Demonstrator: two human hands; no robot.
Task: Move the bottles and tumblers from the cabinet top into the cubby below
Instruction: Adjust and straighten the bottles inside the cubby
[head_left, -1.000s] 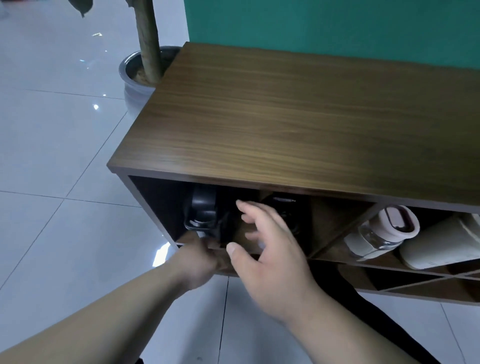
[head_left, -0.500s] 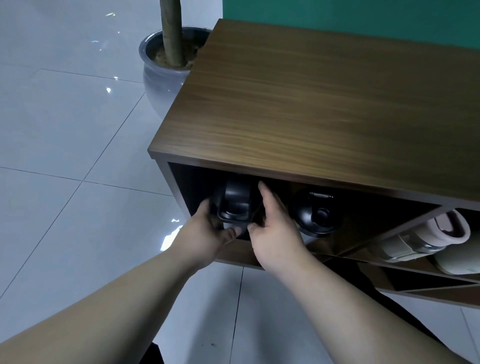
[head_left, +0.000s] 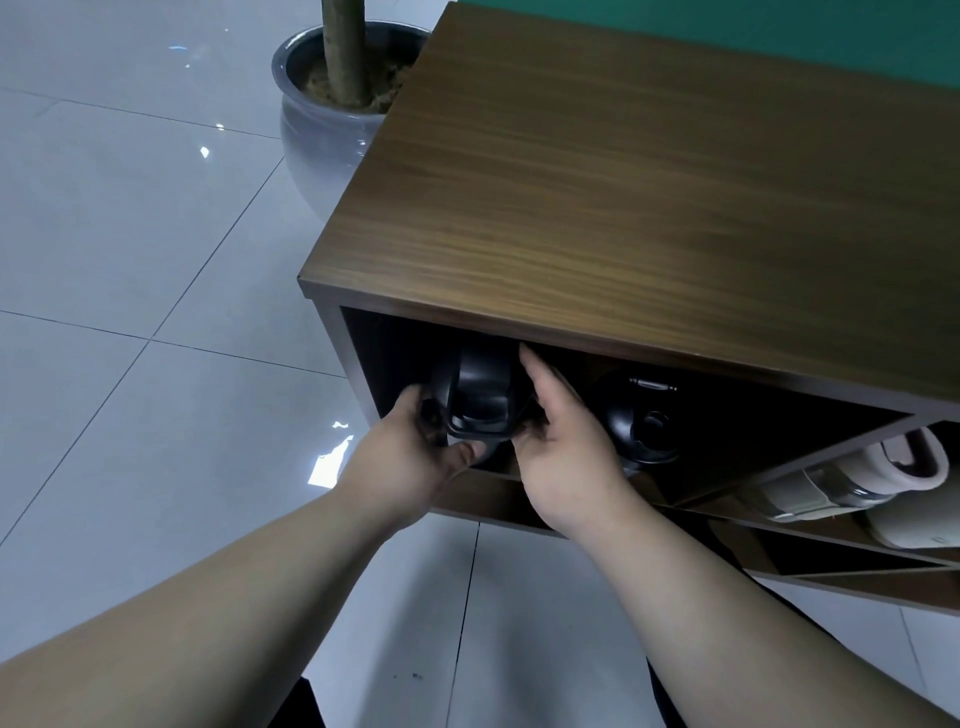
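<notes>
Black plastic fills my view at the cubby's (head_left: 395, 358) left end: a black tumbler (head_left: 480, 397) lies on its side just inside the opening, lid and carry handle facing me. I have both hands on it. My left hand (head_left: 410, 457) cups its left side and underside, thumb curled beneath the lid. My right hand (head_left: 563, 441) presses against its right side, fingers (head_left: 535, 371) stretched up along it toward the underside of the cabinet top (head_left: 649, 197), thumb tucked under the rim. Both hands are closed loosely around it, not clenched.

Just beside it on the right, in the same cubby, sits a second black bottle (head_left: 641, 426), also lid-out; whether they touch I cannot tell. Further right, past a slanted divider, a clear bottle with a pale pink cap (head_left: 852, 480) lies in another compartment, with a cream tumbler (head_left: 919, 525) just beside it.

At the cabinet's far left corner stands a grey plant pot (head_left: 322, 135) on the tiled floor (head_left: 130, 260).
</notes>
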